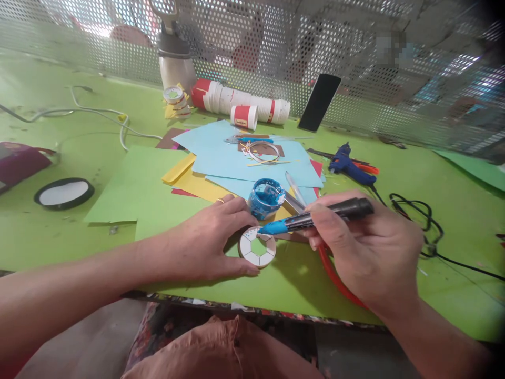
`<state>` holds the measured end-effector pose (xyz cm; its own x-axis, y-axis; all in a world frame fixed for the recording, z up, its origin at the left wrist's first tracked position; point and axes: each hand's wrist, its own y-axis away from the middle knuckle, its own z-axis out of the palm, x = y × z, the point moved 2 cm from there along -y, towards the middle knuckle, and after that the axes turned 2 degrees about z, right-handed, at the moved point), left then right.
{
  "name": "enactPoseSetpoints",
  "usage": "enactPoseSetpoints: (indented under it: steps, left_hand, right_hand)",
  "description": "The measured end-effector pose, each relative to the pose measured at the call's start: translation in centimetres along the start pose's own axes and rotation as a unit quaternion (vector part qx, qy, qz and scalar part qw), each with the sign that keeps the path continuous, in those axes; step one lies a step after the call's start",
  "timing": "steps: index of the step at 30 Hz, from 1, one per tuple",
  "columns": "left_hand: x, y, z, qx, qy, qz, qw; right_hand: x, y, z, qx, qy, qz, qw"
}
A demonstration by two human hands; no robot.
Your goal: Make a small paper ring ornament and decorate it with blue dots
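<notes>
On the green table [118, 247], right in front of me, the left hand [213, 239] is pressing down on a small paper ring [257, 247] to keep it in place, fingers spread around its edge. The right hand [366, 247] is gripping a brush [315, 218] with blue paint on its tip, and the tip is touching the top of the ring. I am seeing only a tiny bit of blue there; the other white parts are looking bare, so I think the painting is just starting. The blue paint cup [266, 197] is sitting just behind the ring.

Green table [59, 247] before perforated metal screen [276, 47]
</notes>
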<state>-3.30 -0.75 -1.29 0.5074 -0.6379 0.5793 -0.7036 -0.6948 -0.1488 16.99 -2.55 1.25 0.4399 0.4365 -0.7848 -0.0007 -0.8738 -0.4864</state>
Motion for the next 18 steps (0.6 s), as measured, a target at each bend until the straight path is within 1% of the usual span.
enactPoseSetpoints:
  steps: [4,11,18]
  left_hand:
    - [-0.11,-0.02,0.05,0.004,0.003,0.002,1.0]
    - [-0.07,0.02,-0.02,0.002,-0.003,-0.001,1.0]
    - [-0.09,0.05,-0.11,0.002,0.006,-0.007,1.0]
  right_hand:
    - [0.01,0.07,0.14,-0.007,0.019,-0.019,1.0]
    - [0.07,0.22,0.06,-0.033,0.052,-0.025,0.998]
    - [-0.07,0.11,0.16,-0.038,0.068,-0.031,0.996]
